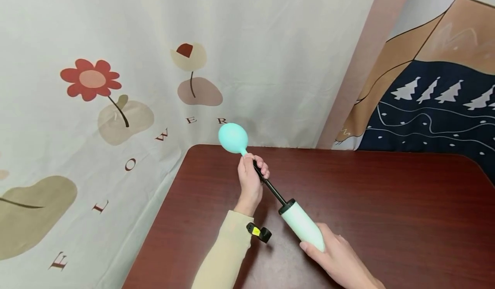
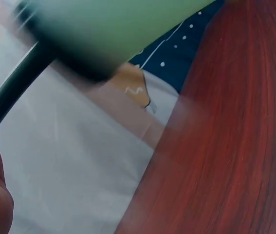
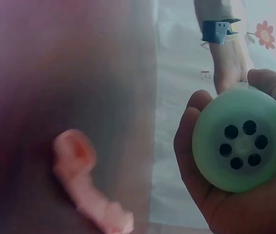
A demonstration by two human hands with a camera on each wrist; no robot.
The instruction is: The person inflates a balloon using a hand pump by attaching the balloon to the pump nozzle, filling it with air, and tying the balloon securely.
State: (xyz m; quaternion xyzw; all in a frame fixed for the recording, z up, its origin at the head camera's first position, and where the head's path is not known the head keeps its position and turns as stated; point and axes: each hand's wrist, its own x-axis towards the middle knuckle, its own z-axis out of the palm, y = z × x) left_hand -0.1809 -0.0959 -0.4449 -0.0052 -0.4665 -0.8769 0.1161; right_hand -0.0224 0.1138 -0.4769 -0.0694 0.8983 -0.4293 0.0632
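A small inflated turquoise balloon (image 1: 233,137) sits on the tip of a balloon hand pump, angled up and to the left over the table. My left hand (image 1: 250,179) grips the balloon's neck together with the black end of the pump. From there a thin black rod (image 1: 275,192) runs down into the mint-green pump barrel (image 1: 302,224). My right hand (image 1: 340,254) is wrapped round the barrel's lower end. In the right wrist view the rounded barrel end (image 3: 243,148) shows several dark holes, with fingers curled about it.
Under both hands lies a dark red wooden table (image 1: 386,211). A pale curtain (image 1: 270,65) with printed flowers and letters hangs behind and to its left. A pink curled object (image 3: 79,175) appears on the table in the right wrist view. The left sleeve carries a black wrist camera (image 1: 260,232).
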